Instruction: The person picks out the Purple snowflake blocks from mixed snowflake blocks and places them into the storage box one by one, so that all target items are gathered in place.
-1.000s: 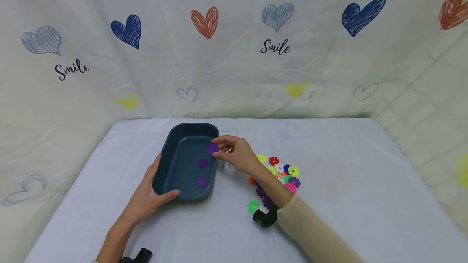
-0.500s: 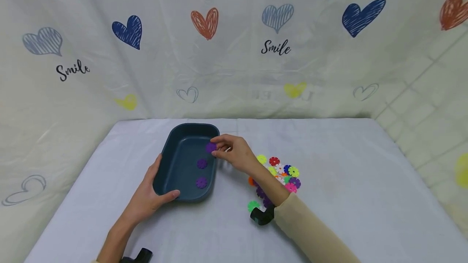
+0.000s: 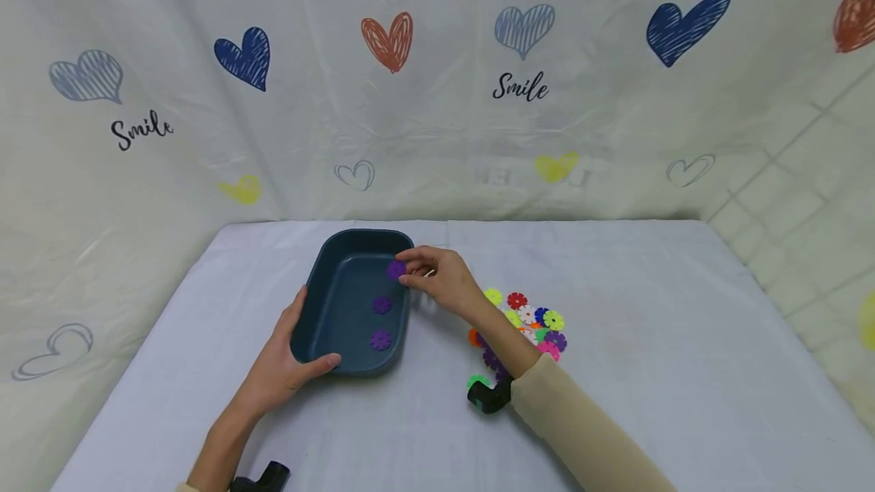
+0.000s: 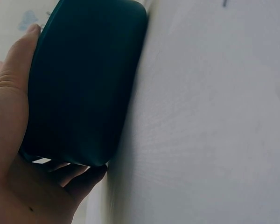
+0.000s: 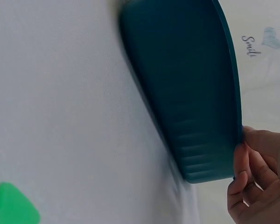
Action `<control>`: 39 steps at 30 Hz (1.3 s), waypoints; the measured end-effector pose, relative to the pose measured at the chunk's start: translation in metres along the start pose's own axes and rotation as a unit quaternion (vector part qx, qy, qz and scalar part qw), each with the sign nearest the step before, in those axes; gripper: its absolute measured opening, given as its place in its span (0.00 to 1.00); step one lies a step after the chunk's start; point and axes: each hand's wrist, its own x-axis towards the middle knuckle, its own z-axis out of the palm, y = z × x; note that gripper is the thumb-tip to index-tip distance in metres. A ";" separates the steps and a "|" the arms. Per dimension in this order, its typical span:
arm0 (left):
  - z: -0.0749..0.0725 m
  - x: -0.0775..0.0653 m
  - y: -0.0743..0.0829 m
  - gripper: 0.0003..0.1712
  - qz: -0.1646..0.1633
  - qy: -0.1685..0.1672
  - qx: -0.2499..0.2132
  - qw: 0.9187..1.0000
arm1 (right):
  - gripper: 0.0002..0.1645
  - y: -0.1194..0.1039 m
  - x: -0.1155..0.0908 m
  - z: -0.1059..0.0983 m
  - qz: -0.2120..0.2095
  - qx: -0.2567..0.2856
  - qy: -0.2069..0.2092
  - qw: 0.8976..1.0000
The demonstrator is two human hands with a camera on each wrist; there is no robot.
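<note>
A dark teal basin [image 3: 342, 310] stands on the white-covered table, left of centre. My left hand [image 3: 280, 363] grips its near left corner, thumb over the rim and fingers along the outer side. At the right rim, my right hand [image 3: 440, 277] pinches a purple flower-shaped disc [image 3: 396, 269] over the basin's inside. Two more purple discs, a middle one [image 3: 382, 305] and a nearer one [image 3: 380, 340], lie on the basin floor. In the right wrist view the basin wall [image 5: 186, 93] hides the pinched disc, and the fingers [image 5: 259, 168] are by the rim.
A pile of colourful flower-shaped discs [image 3: 552, 320] lies right of the basin, partly behind the right forearm. A green disc [image 5: 14, 205] shows close up in the right wrist view. Behind the table hangs a white sheet [image 3: 444, 120] printed with hearts.
My right hand has shifted slightly away from me along the basin's right rim, with the purple disc in its fingertips. The left hand keeps its hold, and the view has shifted a little.
</note>
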 end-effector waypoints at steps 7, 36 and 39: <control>0.000 0.000 0.000 0.72 0.002 -0.001 -0.005 1.000 | 0.18 0.001 0.004 0.003 0.010 -0.006 0.006 1.000; 0.001 0.001 0.001 0.71 0.000 0.002 -0.002 1.000 | 0.23 -0.004 0.008 0.006 0.025 -0.011 0.010 1.000; 0.000 0.001 0.001 0.72 -0.002 0.001 -0.001 1.000 | 0.22 -0.003 0.006 0.004 0.022 -0.003 0.007 1.000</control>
